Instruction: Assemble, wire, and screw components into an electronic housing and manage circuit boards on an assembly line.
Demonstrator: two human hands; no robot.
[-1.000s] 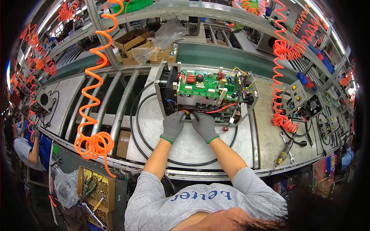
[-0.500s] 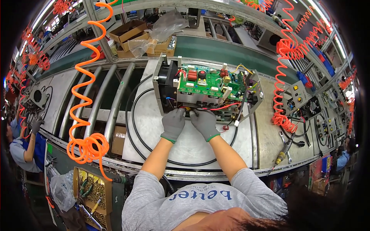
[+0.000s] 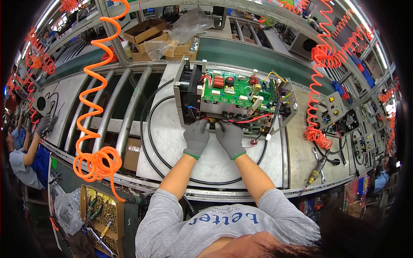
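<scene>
the open-framed electrical unit stands on the metal bench at the centre of the frame, its green circuit board facing up and a black fan at its left end. the left hand and the right hand, both in grey gloves, are side by side at its near lower edge, a narrow gap between them, fingers bent in toward a small yellow and dark spot among the wires. the fingertips are hidden by the gloves and the frame, so whether they are clamped on anything cannot be told. the unit's inside below the board is dark and hard to make out, crossed by a red wire. a black cable loops around the hands, partly behind the unit. at left, an orange coiled hose hangs in front of the rollers; at right, another orange hose partly covers a grey panel box, with a yellow-ended tool below. lower left, a cardboard box of screws is partly covered by tools, and a co-worker is cut by the dark rim.
</scene>
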